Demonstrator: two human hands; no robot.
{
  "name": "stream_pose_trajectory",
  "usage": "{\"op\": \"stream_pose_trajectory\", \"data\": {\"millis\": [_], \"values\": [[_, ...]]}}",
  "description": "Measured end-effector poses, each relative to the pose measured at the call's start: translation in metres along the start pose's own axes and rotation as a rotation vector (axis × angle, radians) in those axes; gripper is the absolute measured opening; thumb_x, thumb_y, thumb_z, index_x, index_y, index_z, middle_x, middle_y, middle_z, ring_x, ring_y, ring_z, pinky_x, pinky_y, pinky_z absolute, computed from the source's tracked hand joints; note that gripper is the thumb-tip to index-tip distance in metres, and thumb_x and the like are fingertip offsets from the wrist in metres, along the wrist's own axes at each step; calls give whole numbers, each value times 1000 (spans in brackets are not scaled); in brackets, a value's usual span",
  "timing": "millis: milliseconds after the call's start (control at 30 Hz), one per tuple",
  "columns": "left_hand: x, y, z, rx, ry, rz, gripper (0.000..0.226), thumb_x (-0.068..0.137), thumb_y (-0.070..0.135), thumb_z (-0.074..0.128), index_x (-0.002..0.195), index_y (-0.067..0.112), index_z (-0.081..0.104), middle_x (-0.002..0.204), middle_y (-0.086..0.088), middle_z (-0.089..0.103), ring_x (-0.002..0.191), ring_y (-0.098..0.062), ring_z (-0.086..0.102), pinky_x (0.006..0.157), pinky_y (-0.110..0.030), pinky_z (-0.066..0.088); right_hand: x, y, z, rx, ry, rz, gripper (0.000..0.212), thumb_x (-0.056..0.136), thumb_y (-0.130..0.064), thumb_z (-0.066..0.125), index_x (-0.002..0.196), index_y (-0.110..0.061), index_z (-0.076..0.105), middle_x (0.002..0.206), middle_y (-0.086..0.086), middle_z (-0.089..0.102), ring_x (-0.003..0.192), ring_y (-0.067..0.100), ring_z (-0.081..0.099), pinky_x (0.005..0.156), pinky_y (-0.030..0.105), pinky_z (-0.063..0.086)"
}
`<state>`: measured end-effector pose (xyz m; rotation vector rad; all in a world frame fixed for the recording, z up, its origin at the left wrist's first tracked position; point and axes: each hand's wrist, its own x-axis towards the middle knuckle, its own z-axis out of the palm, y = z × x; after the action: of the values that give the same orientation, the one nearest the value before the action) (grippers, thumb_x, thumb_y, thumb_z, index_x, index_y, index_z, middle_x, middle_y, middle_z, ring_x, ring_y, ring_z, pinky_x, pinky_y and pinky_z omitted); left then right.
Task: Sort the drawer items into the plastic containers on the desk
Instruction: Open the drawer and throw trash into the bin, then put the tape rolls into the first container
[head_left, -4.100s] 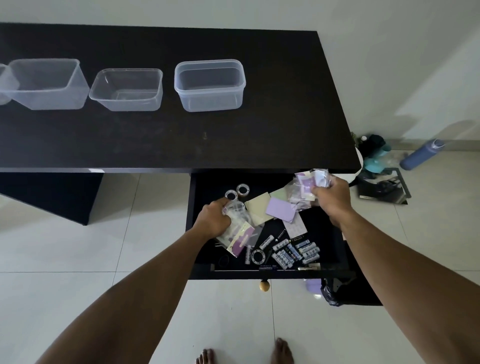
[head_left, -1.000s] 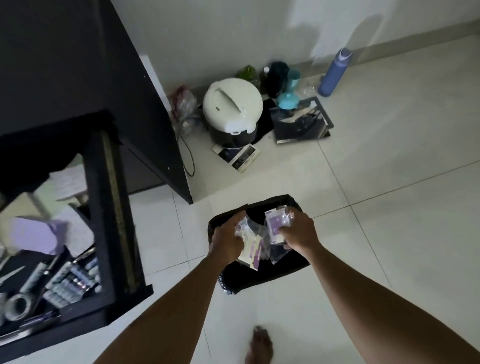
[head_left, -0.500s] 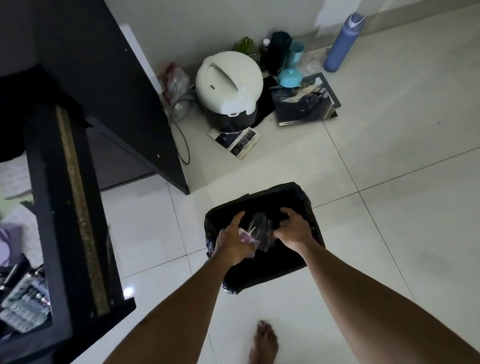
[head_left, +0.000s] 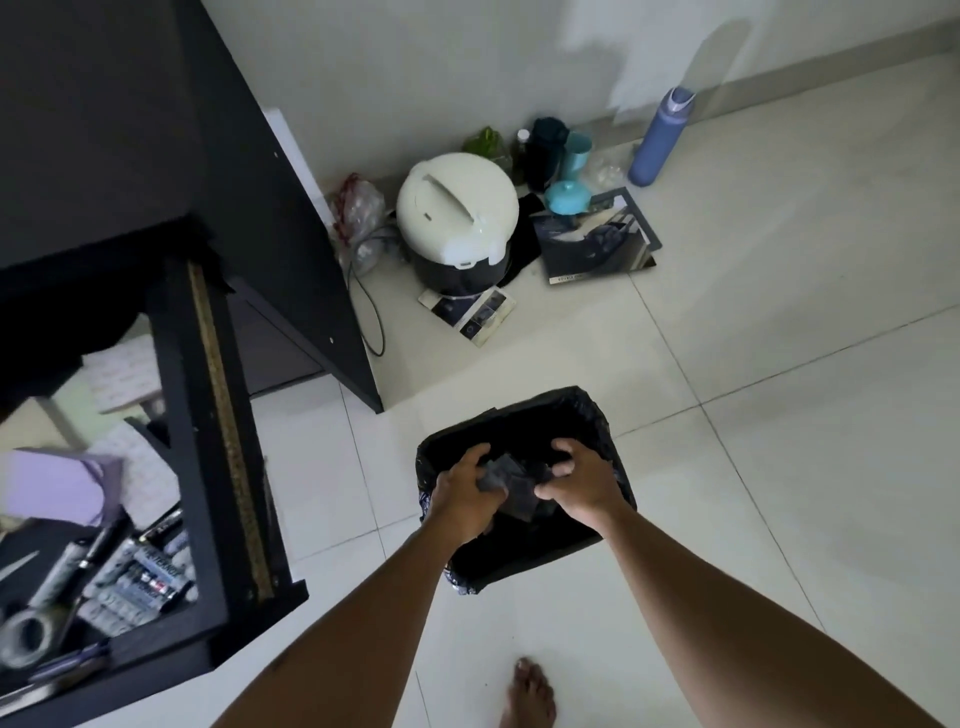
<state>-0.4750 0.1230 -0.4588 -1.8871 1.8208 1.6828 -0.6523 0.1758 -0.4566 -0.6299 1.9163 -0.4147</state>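
The left hand (head_left: 462, 501) has its fingers (head_left: 470, 460) curled round a wad of clear wrappers (head_left: 506, 480), held just above the black bin (head_left: 592, 410) that sits below both hands. The right hand (head_left: 584, 486) is just beside the wad with fingers bent and spread, and I cannot tell whether they grip it. Well to the left of the fingers, the open drawer (head_left: 192, 415) holds batteries (head_left: 140, 582), tape (head_left: 21, 642) and purple notes (head_left: 52, 486).
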Motion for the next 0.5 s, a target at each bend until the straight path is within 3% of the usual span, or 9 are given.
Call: {"op": "stream_pose_trajectory", "data": {"millis": [33,133,200,267,400,500], "values": [[-7,4,-4,-6,5,4,65,89,22,71,147,31,43,123,3,63,89,-10,58,59,-7,46,-9,-3,-4,-3,-3,1,77,71,-11,81,142,-18,50,115,10,67,99,20,65,79,22,49],[-34,18,-19,-50,-8,-2,65,89,23,71,148,28,43,113,6,58,94,-11,59,70,-13,51,-42,-19,-21,-64,-1,-22,70,76,-11,79,140,-18,52,112,8,67,92,16,62,69,15,43],[-58,30,-32,-65,-4,-12,62,91,23,70,147,24,43,115,3,56,98,-13,58,67,-8,49,-67,-31,-34,-102,0,-38,66,77,-11,78,139,-18,53,108,6,68,91,14,60,66,11,41],[-89,47,-49,-88,-11,-16,60,91,25,70,145,23,44,119,-2,58,103,-16,58,79,-15,51,-96,-49,-48,-137,-1,-63,62,77,-13,78,135,-19,56,102,3,68,89,13,62,66,10,42],[-152,74,-81,-161,-71,-41,54,87,21,74,136,17,52,103,-2,59,96,-15,58,91,-24,50,-145,-86,-74,-172,20,-96,50,74,-12,81,121,-16,66,89,1,72,79,15,70,73,19,54],[-192,86,-113,-189,-89,-67,45,82,24,77,123,24,60,99,-1,63,89,-14,61,80,-20,53,-173,-124,-81,-180,29,-119,37,76,-6,79,111,-14,69,82,3,72,57,14,67,50,14,47]]}}
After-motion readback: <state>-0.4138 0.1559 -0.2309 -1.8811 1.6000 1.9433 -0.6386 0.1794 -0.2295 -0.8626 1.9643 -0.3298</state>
